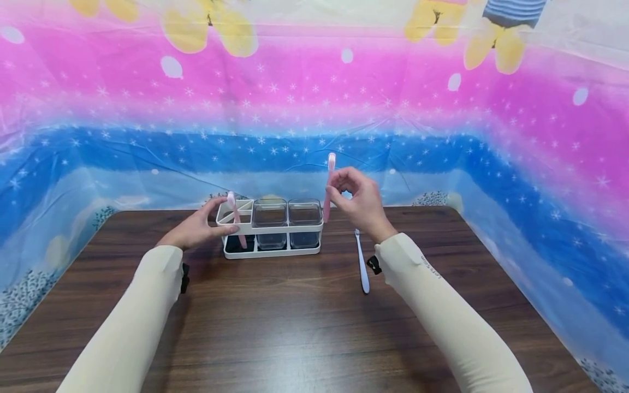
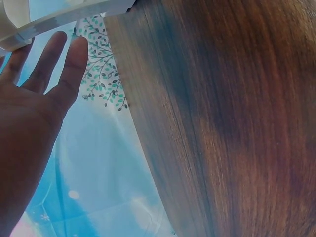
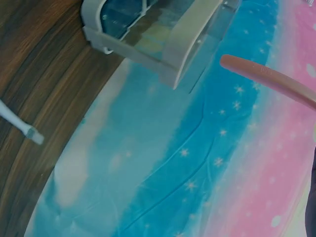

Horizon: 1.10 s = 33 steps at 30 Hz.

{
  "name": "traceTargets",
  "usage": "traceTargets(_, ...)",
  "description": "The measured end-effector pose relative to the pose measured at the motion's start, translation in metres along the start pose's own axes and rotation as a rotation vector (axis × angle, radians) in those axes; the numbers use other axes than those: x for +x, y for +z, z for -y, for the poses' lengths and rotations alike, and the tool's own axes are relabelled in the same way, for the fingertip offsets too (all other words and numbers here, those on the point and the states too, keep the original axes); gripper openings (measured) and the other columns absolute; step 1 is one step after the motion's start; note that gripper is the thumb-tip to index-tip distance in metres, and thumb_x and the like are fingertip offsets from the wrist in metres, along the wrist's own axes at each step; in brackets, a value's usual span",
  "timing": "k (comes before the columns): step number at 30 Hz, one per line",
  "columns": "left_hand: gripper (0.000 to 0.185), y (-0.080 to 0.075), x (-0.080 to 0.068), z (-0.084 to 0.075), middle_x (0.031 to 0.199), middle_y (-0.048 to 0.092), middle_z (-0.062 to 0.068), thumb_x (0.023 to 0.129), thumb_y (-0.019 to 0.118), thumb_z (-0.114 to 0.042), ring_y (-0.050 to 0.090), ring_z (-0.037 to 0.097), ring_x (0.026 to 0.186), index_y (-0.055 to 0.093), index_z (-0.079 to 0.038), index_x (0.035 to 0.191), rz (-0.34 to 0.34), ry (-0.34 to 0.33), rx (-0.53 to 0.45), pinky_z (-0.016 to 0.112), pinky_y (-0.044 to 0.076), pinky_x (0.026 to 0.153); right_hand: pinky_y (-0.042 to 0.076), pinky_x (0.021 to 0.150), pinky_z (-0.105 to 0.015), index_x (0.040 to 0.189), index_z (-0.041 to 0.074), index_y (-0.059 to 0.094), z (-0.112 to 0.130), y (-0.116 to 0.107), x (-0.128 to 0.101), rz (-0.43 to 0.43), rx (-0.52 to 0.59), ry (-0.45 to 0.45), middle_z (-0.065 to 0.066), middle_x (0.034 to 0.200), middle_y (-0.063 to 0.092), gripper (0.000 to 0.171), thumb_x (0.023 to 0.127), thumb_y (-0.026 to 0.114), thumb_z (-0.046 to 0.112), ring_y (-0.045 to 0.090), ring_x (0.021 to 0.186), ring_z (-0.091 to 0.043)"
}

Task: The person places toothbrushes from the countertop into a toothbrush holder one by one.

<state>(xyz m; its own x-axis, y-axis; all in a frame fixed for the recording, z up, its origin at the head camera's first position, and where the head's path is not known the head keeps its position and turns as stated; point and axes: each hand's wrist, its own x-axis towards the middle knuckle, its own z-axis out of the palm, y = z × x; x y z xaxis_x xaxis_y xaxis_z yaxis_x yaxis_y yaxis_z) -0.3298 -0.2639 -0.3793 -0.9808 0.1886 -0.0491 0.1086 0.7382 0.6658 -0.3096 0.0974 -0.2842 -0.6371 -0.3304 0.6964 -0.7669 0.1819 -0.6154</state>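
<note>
A white rack [image 1: 272, 252] with two clear cups [image 1: 269, 214] stands at the table's far middle. One pink toothbrush [image 1: 236, 218] leans in its left compartment. My left hand [image 1: 208, 221] rests against the rack's left end; its fingers [image 2: 69, 64] lie straight beside the rack's rim [image 2: 59, 17]. My right hand [image 1: 337, 189] pinches a second pink toothbrush [image 1: 328, 183] upright, just right of the rack and above its right end. Its handle [image 3: 269, 76] shows in the right wrist view past the rack [image 3: 173, 54]. A white toothbrush [image 1: 362, 265] lies on the table by my right wrist.
The dark wooden table [image 1: 275, 322] is ringed by a pink and blue star-print sheet [image 1: 442, 120] hanging at the back and both sides. The white toothbrush [image 3: 19, 123] lies near the right wrist.
</note>
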Motion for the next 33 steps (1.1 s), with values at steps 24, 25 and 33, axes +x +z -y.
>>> traceTargets(24,0.102,-0.001,-0.001,-0.004,0.151,0.015,0.026,0.077,0.064,-0.065,0.027,0.051,0.129,0.011,-0.022,0.152,0.004,0.010,-0.001,0.069,0.028,0.095,0.049,0.068,-0.039,0.093,-0.011,0.057,0.016,0.035,0.011,-0.014,0.120,-0.112,-0.023,0.086,0.060,0.009,0.085,0.061,-0.013,0.061,0.074,-0.035)
traceTargets(25,0.102,-0.001,-0.001,-0.003,0.151,0.016,0.026,0.077,0.064,-0.065,0.028,0.051,0.129,0.011,-0.022,0.152,0.005,0.011,-0.002,0.069,0.028,0.094,0.049,0.068,-0.039,0.093,-0.011,0.057,0.016,0.037,0.012,-0.012,0.121,-0.111,-0.023,0.086,0.060,0.009,0.085,0.061,-0.012,0.061,0.074,-0.035)
traceTargets(33,0.102,-0.001,-0.001,0.000,0.151,0.016,0.026,0.077,0.064,-0.065,0.027,0.050,0.130,0.010,-0.023,0.152,0.008,0.014,-0.011,0.068,0.028,0.095,0.050,0.073,-0.040,0.095,-0.009,0.057,0.018,0.054,0.013,-0.009,0.105,-0.086,-0.021,0.088,0.061,0.008,0.088,0.061,-0.009,0.063,0.078,-0.035)
